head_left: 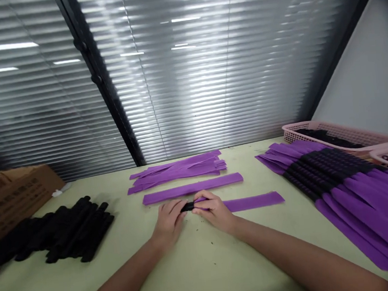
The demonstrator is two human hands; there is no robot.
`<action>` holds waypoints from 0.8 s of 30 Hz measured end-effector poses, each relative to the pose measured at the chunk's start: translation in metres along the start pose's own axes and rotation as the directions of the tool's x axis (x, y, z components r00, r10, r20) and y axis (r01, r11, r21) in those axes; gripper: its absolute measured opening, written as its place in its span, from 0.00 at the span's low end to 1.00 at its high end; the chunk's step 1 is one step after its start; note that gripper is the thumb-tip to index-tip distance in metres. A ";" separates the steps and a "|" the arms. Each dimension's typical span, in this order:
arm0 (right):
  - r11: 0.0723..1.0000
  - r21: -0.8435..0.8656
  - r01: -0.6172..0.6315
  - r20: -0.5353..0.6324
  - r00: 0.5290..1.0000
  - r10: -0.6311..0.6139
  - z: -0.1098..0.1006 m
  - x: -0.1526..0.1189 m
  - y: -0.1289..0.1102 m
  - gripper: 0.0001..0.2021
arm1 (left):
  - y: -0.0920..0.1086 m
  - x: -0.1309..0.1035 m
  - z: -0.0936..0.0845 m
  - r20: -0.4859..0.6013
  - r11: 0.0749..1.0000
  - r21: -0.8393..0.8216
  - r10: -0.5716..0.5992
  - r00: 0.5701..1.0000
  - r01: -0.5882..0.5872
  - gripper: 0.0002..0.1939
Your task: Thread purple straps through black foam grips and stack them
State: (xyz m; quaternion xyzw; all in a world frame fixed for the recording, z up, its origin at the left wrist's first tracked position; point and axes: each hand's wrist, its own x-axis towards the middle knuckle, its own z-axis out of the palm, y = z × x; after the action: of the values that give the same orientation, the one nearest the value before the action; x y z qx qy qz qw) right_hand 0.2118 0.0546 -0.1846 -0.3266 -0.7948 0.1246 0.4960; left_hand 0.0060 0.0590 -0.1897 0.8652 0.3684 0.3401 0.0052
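My left hand (169, 218) is closed around a short black sleeve (187, 206), whose middle shows between my two hands. My right hand (215, 210) pinches the end of a purple fabric strip (255, 201) against the right end of that sleeve. The rest of the strip lies flat to the right on the table. Whether the strip's end sits inside the sleeve is hidden by my fingers. Just beyond my hands lies another purple strip (194, 188), with a loose stack of purple strips (179, 170) behind it.
Black sleeves (69, 231) are heaped at the left beside a cardboard box (21, 192). At the right lies a row of purple strips with black middles (332, 169). Pink baskets (342, 131) stand behind it on the pale green table (178, 278). Blinds (205, 81) cover the glass behind.
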 end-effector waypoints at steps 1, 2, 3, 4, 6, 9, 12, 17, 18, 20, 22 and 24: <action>1.000 0.006 -0.012 -0.010 1.000 0.012 0.000 0.000 -0.001 0.08 | 0.001 0.000 0.000 0.003 1.000 0.010 -0.008 1.000 0.008 0.17; 1.000 0.016 -0.024 -0.027 0.999 0.024 0.001 0.001 -0.001 0.08 | 0.002 0.000 0.000 0.000 1.000 0.021 -0.011 1.000 0.011 0.17; 0.999 0.027 -0.031 -0.050 0.998 0.033 0.001 0.001 -0.002 0.07 | 0.003 0.000 -0.001 0.006 0.999 0.033 -0.024 1.000 0.024 0.17; 0.999 0.038 -0.035 -0.079 0.996 0.037 0.001 0.002 -0.003 0.06 | 0.005 0.001 -0.001 0.008 0.998 0.046 -0.041 0.999 0.041 0.18; 0.997 0.055 -0.045 -0.139 0.989 0.052 0.001 0.002 -0.004 0.05 | 0.008 0.002 -0.002 0.004 0.995 0.063 -0.082 0.997 0.082 0.19; 0.993 0.077 -0.087 -0.192 0.976 0.101 0.000 0.002 -0.002 0.05 | 0.011 0.004 -0.004 -0.004 0.986 0.068 -0.151 0.989 0.151 0.19; 0.988 0.103 -0.113 -0.197 0.972 0.132 0.000 0.002 0.001 0.04 | 0.011 0.005 -0.004 0.008 0.977 0.072 -0.202 0.979 0.201 0.18; 0.984 0.131 -0.122 -0.165 0.976 0.143 -0.001 0.001 0.002 0.05 | 0.007 0.002 0.001 0.008 0.971 0.110 -0.214 0.977 0.211 0.18; 0.984 0.132 -0.119 -0.161 0.977 0.140 -0.001 0.001 0.002 0.05 | 0.006 0.001 0.002 0.005 0.969 0.130 -0.214 0.977 0.211 0.18; 0.987 0.124 -0.105 -0.163 0.979 0.125 -0.001 0.001 0.002 0.06 | 0.005 0.000 0.003 -0.009 0.963 0.169 -0.211 0.977 0.209 0.19; 0.992 0.104 -0.075 -0.179 0.980 0.092 -0.002 0.000 0.002 0.06 | 0.004 -0.001 0.004 -0.025 0.964 0.181 -0.192 0.981 0.193 0.19; 0.996 0.086 -0.036 -0.196 0.979 0.052 -0.002 -0.001 0.003 0.07 | 0.003 -0.001 0.004 -0.040 0.977 0.155 -0.144 0.989 0.148 0.19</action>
State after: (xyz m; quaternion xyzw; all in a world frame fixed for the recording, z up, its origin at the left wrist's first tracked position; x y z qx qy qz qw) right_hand 0.2146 0.0555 -0.1864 -0.3343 -0.7284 0.1350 0.5826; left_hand 0.0100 0.0576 -0.1927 0.8285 0.4567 0.3212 -0.0435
